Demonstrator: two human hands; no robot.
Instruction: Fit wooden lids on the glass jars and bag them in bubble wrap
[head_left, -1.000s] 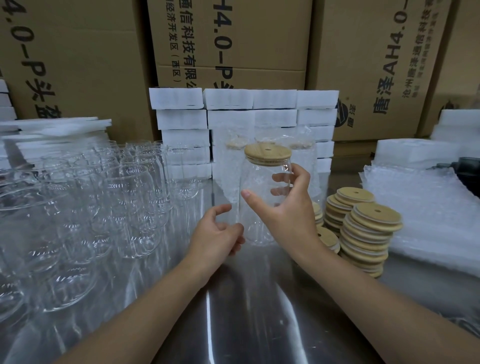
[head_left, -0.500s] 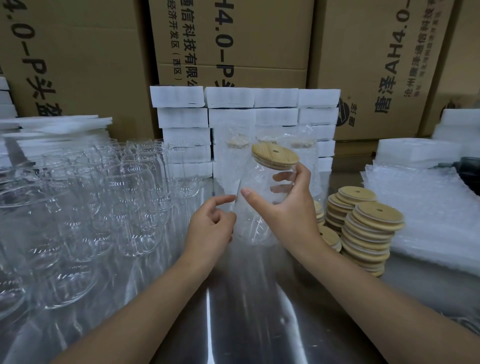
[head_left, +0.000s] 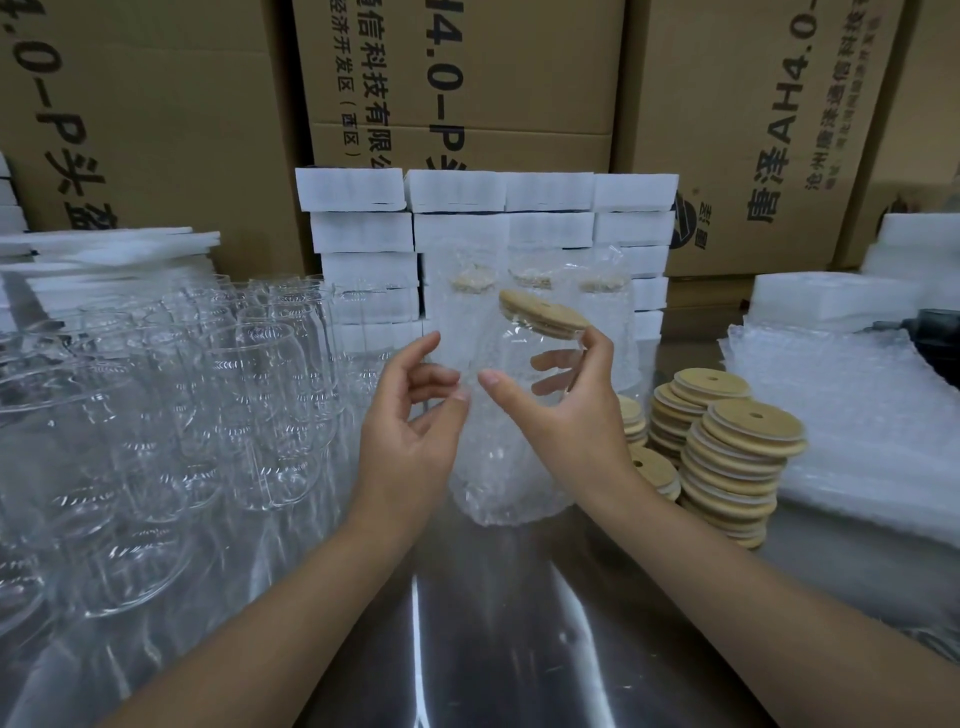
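Stacked cardboard boxes (head_left: 457, 78) behind steel table (head_left: 498, 623)

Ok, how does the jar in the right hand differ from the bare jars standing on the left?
The held jar wears a wooden lid; the bare jars are open-topped. The held jar sits partly inside a bubble wrap bag; the bare jars have no wrap. The held jar is tilted in the right hand; the bare jars stand upright on the table. Both are clear glass of similar shape.

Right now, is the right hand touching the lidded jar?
Touching. The head view shows the right hand wrapped around the lidded jar, its fingers visible through the glass and bubble wrap.
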